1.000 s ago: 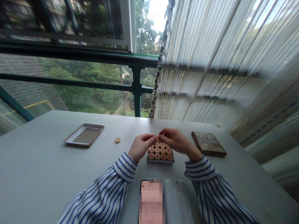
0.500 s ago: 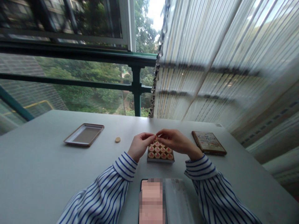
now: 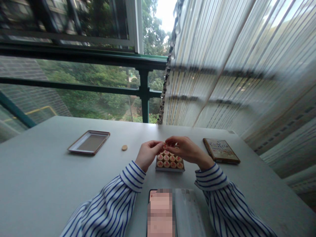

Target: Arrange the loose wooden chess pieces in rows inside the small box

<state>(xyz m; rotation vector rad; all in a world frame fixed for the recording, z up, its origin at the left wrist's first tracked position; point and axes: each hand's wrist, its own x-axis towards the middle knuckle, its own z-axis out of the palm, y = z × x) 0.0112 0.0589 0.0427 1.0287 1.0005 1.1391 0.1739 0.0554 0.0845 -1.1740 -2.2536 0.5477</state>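
Note:
A xiangqi piece with a red character (image 3: 165, 144) is pinched between the fingertips of my left hand (image 3: 148, 152) and my right hand (image 3: 184, 149), which meet above the far part of a small box (image 3: 170, 170). Rows of round wooden xiangqi pieces (image 3: 172, 158) with red characters sit in that box, face up. My right hand hides some of the far pieces. To the left of my left hand, one pale round piece (image 3: 124, 147) lies on the white table (image 3: 98, 177), showing no character.
A shallow tray-like lid (image 3: 90, 142) lies at the left. On the right is a flat box with a printed picture (image 3: 221, 150). Near me are a phone (image 3: 160, 214), partly blurred out, and a clear plastic case (image 3: 189, 210). Windows and a string curtain (image 3: 209, 82) stand beyond the table.
The piece between my fingertips is tilted a little differently, with its red character showing more. My hands have hardly moved, and the other objects stay in place.

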